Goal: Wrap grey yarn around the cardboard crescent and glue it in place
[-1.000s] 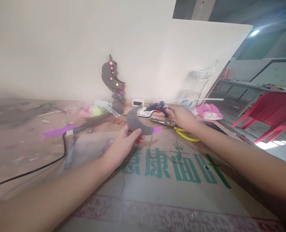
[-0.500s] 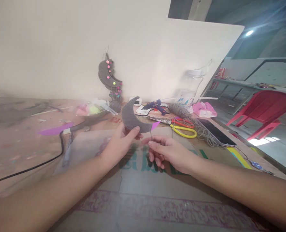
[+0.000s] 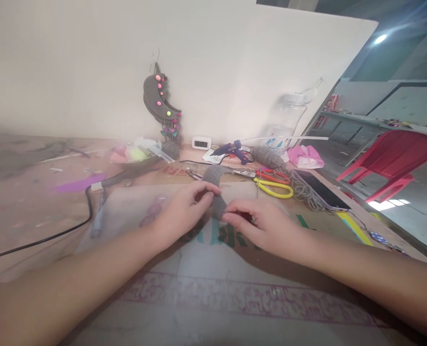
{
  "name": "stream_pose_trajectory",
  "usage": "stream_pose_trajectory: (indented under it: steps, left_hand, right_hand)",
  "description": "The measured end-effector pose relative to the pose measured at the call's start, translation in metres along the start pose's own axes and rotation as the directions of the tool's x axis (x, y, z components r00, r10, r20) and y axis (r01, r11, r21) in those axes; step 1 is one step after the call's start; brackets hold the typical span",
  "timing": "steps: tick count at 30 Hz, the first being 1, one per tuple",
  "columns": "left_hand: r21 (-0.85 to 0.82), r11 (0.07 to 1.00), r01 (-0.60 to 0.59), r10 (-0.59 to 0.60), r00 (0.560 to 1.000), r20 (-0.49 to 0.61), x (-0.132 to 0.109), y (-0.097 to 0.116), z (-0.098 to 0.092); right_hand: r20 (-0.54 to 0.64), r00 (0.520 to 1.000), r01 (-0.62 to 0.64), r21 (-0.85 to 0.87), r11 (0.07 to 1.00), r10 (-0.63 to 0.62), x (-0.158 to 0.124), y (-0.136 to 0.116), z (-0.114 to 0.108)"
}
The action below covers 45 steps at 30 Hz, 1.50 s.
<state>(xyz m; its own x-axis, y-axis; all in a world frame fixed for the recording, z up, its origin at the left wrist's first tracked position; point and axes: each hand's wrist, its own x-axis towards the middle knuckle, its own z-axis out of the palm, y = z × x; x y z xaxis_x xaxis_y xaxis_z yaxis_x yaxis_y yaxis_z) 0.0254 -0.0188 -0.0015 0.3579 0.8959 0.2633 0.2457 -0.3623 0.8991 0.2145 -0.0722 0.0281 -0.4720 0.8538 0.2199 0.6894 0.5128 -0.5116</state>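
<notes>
In the head view, a crescent moon shape [image 3: 213,177] wrapped in grey yarn is tilted between my hands. My left hand [image 3: 184,211] pinches its middle between thumb and fingers. Thumb and forefinger of my right hand [image 3: 269,227] are closed at the crescent's lower end; the yarn in them is mostly hidden. A strand of grey yarn [image 3: 257,188] runs down behind that hand from the yarn pile. The crescent's lower tip is blurred and partly covered. Beneath both hands lies a translucent sheet [image 3: 155,298] with printed patterns.
Yellow-handled scissors [image 3: 274,188], a blue glue gun [image 3: 233,151], a grey yarn skein [image 3: 271,158] and a phone [image 3: 321,190] lie beyond my right hand. A decorated crescent [image 3: 157,98] hangs at the wall. A white clock [image 3: 201,142], clear jar [image 3: 287,117] and black cable [image 3: 51,238] are around.
The crescent has turned and dropped lower, its purple tip no longer showing. My right hand has moved up against its lower end, and my left grip has shifted along it.
</notes>
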Motion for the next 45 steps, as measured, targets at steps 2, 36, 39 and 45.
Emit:
stream_pose_trajectory:
  steps: [2,36,39,45]
  left_hand:
    - [0.040,0.999,-0.032,0.030,0.998,0.059,-0.001,0.002,0.000]
    - [0.048,0.994,-0.096,0.095,0.995,0.039,-0.005,0.001,0.000]
    - [0.067,0.994,-0.092,0.088,0.994,0.064,-0.006,0.002,0.000]
    - [0.115,0.986,-0.118,0.111,0.991,0.072,-0.007,0.003,0.000]
  right_hand:
    - [-0.046,0.999,0.002,0.013,1.000,-0.002,0.002,0.003,-0.005]
    - [-0.060,0.976,-0.169,0.401,0.900,0.210,-0.001,0.041,-0.011]
    - [-0.081,0.969,-0.179,0.424,0.888,0.234,-0.001,0.043,-0.010]
    - [-0.036,0.974,-0.192,0.406,0.893,0.225,0.000,0.043,-0.009]
